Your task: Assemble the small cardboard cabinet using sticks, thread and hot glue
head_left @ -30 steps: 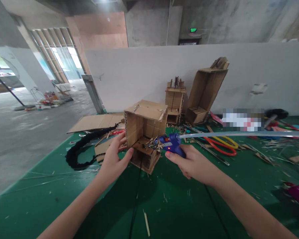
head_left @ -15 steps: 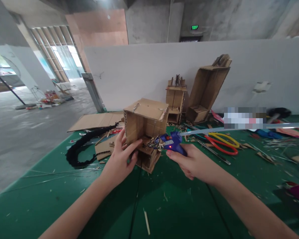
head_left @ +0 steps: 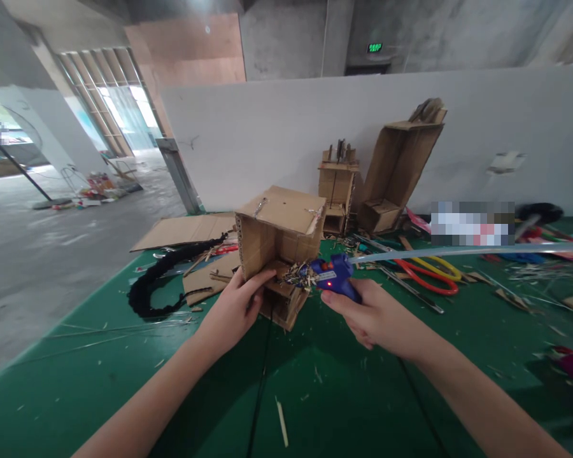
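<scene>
In front of me on the green table stands an open-fronted cardboard box (head_left: pixel 289 208) with a lower compartment. My left hand (head_left: pixel 241 302) grips its left side, one finger reaching inside and the others partly hidden behind the wall. A blue hot glue gun (head_left: pixel 337 275) is held in my right hand (head_left: pixel 370 312). Its red light is lit, and a long clear glue stick (head_left: pixel 410 253) sticks out of its back. Scraps of cardboard clump around its front end, which points into the box and hides the nozzle.
Two more cardboard structures, a small one (head_left: pixel 337 184) and a tall one (head_left: pixel 401 159), stand by the white wall. Red-and-yellow-handled scissors (head_left: pixel 430 273) lie to the right. At left are a black fuzzy strip (head_left: pixel 141 296) and a flat cardboard sheet (head_left: pixel 181 232). A black cord (head_left: pixel 260 388) crosses the table.
My left hand's fingers have slid lower along the box's left side. The glue gun stays pointed into the box, almost unmoved, and the view has shifted slightly.
</scene>
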Tool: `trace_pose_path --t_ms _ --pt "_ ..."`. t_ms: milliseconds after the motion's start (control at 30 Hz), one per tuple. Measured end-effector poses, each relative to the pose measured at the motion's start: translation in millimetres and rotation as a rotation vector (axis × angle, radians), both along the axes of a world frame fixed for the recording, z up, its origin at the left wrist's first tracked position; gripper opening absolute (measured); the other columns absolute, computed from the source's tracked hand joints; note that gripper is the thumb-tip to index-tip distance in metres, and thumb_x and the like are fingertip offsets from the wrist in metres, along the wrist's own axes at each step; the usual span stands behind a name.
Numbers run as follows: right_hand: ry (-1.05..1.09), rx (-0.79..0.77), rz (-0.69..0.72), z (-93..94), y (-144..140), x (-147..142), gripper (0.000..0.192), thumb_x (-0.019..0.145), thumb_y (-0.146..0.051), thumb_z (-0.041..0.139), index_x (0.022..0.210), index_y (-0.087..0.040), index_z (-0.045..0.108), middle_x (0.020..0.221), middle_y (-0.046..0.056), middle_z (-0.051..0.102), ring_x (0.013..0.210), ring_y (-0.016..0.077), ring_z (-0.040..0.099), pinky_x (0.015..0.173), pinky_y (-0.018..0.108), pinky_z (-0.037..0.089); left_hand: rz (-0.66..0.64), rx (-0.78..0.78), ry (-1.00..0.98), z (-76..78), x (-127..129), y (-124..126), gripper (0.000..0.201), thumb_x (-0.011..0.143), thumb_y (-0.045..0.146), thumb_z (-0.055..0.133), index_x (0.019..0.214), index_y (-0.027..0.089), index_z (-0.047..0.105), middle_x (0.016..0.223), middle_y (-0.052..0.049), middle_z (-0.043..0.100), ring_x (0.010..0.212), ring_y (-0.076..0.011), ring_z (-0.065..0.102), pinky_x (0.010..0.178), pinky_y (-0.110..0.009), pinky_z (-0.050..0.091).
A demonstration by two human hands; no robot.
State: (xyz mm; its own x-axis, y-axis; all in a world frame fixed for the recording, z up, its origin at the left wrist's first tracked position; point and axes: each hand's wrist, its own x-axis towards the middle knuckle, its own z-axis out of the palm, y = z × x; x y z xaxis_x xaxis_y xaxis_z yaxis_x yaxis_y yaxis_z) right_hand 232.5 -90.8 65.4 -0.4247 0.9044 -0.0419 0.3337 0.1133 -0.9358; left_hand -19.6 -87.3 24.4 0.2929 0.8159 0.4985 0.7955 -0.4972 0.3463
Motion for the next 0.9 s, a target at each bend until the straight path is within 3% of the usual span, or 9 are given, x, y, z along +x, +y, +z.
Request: trace_pose_path --t_ms 167,733,900 --pt "0.024 0.014 0.016 -5.1 0.6 2.4 0.038 0.085 -0.048 0.054 0.059 -0.022 0.043 0.035 -0.008 0.042 0.029 0.0070 0.040 0.035 0.022 0.033 0.000 -0.009 -0.001 -0.7 -0.6 1.0 0.047 0.087 0.012 0.038 0.131 0.026 0.044 0.123 -0.011 0.049 0.105 -0.0219 0.058 0.089 -0.040 0.051" --pt "0.014 -0.001 -0.022 -7.5 1.6 0.6 0.038 0.084 -0.055 0.053 0.068 -0.022 0.043 0.035 -0.009 0.039 0.029 0.0067 0.036 0.035 0.021 0.032 0.012 -0.030 -0.015 -1.3 -0.3 0.6 0.038 0.089 0.015 0.037 0.124 0.021 0.048 0.114 -0.012 0.052 0.102 -0.0221 0.058 0.088 -0.038 0.050" --pt "0.021 -0.025 -0.021 -6.9 1.2 -0.9 0.040 0.083 -0.057 0.052 0.068 -0.022 0.043 0.036 -0.010 0.039 0.030 0.0066 0.035 0.035 0.022 0.032 -0.006 -0.042 -0.026 -1.6 -1.0 0.4 0.041 0.088 0.013 0.037 0.125 0.025 0.047 0.118 -0.010 0.048 0.104 -0.0212 0.056 0.091 -0.039 0.049"
